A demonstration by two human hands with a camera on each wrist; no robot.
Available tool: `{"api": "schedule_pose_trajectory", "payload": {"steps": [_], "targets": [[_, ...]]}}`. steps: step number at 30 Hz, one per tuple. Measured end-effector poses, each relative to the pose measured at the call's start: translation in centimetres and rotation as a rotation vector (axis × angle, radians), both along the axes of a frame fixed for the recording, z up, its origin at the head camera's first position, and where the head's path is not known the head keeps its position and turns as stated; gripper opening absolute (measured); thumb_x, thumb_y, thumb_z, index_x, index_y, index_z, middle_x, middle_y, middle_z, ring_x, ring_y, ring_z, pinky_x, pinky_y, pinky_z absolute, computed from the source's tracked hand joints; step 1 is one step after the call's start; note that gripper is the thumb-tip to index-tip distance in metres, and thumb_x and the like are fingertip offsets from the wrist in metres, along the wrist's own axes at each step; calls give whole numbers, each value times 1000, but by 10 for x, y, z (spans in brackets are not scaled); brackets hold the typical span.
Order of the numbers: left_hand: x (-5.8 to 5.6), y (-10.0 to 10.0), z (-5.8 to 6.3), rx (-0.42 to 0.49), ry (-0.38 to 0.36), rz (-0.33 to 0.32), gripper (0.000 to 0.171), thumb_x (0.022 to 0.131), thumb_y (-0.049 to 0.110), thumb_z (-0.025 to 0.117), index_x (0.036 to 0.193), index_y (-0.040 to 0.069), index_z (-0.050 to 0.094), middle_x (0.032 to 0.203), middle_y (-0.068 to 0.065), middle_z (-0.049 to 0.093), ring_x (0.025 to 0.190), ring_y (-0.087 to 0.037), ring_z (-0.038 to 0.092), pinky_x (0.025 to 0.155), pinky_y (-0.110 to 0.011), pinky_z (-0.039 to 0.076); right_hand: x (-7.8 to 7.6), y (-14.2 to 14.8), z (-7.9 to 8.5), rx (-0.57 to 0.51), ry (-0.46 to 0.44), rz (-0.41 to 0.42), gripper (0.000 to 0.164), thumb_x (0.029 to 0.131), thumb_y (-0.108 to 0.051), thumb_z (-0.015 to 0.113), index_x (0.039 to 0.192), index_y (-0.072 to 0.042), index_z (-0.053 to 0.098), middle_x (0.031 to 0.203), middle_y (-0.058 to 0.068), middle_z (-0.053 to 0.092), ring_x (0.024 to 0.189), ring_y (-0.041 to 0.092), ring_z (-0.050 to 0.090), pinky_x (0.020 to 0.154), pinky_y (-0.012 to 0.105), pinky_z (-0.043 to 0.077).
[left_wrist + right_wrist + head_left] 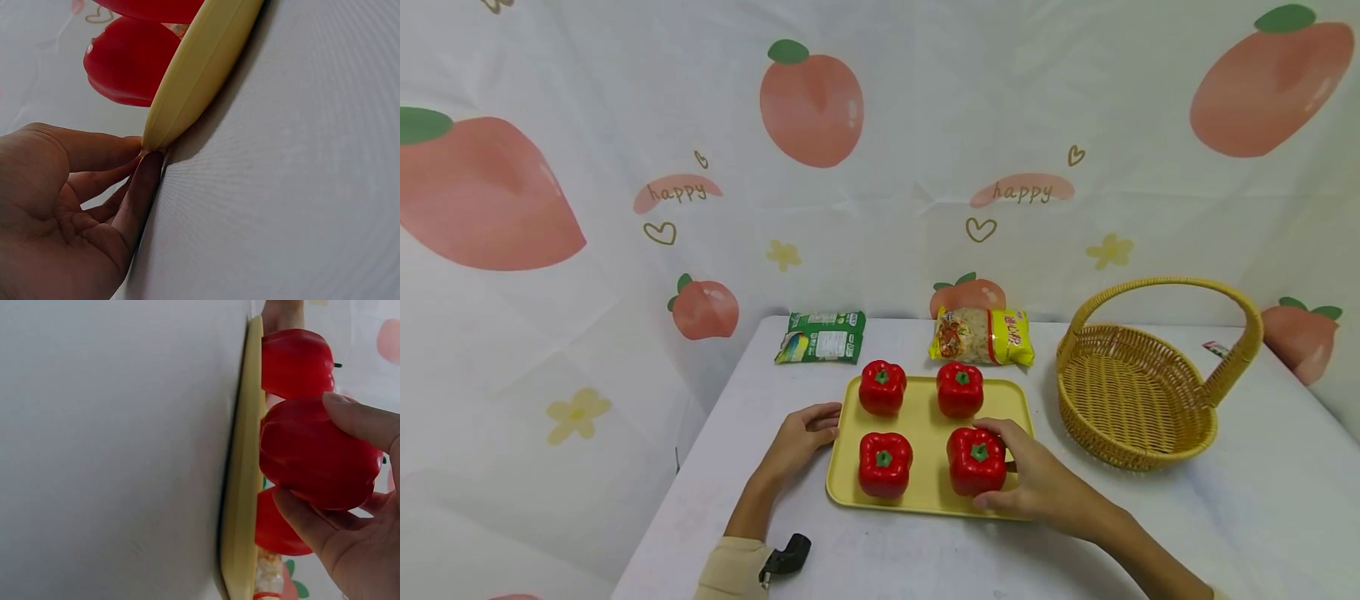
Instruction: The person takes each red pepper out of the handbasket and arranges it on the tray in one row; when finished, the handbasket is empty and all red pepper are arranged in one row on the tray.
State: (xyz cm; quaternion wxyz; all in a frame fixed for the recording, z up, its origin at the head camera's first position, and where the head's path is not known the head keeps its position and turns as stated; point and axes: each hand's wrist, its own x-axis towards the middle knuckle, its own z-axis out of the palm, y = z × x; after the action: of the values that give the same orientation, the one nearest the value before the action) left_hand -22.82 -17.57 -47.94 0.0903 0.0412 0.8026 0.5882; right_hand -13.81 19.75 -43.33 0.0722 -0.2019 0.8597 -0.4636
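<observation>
A yellow rectangular tray (pixel 925 442) lies on the white table and carries several red bell peppers with green stems. My right hand (pixel 1048 483) grips the near right bell pepper (pixel 977 461), with thumb and fingers on opposite sides of it. In the right wrist view this bell pepper (pixel 319 453) sits close over the tray's rim (pixel 240 519). At the tray's left side, my left hand (pixel 801 442) holds the rim, thumb and fingertips meeting there in the left wrist view. Standing apart on the tray are a near left pepper (pixel 885 465), a far left pepper (pixel 882 387) and a far right pepper (pixel 959 389).
A woven yellow basket (pixel 1198 433) with a tall handle stands to the right of the tray. Behind the tray lie a green packet (pixel 822 337) and a yellow food packet (pixel 982 337). A fruit-patterned curtain (pixel 895 242) hangs along the table's back edge.
</observation>
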Motion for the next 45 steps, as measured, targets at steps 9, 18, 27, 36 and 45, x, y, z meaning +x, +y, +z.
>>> {"api": "schedule_pose_trajectory", "payload": {"steps": [9,18,27,36,45], "targets": [[1,0,0,-12,-4,-2,42,101,3,66,143,-1,63,134,-16,71,124,-31,69,104,-38,58,1,-3,-6,39,-35,-19,91,80,-34,94,151,-8,45,143,9,57,130,29,60,99,35,58],[1,0,2,-10,-2,1,42,101,3,66,143,0,64,135,-16,71,125,-31,69,105,-40,58,1,-4,-7,73,-40,-36,91,79,-37,95,151,-12,45,142,5,57,131,26,59,102,36,58],[1,0,2,-15,-3,2,42,101,3,65,143,0,63,135,-16,71,125,-31,69,104,-40,58,2,-4,-4,90,-67,-37,94,80,-44,93,153,-12,44,145,6,56,134,27,57,106,49,56],[1,0,1,-10,-3,2,42,101,3,66,143,-1,63,135,-16,71,124,-31,69,103,-38,58,2,-4,-3,83,-112,-31,96,81,-44,93,154,-11,42,149,9,53,131,27,58,100,38,58],[1,0,1,-7,0,2,42,101,2,66,143,-1,64,134,-17,71,124,-31,69,103,-37,59,5,-3,0,133,-74,-23,100,80,-48,92,157,-11,40,154,11,50,135,29,57,104,50,56]]}}
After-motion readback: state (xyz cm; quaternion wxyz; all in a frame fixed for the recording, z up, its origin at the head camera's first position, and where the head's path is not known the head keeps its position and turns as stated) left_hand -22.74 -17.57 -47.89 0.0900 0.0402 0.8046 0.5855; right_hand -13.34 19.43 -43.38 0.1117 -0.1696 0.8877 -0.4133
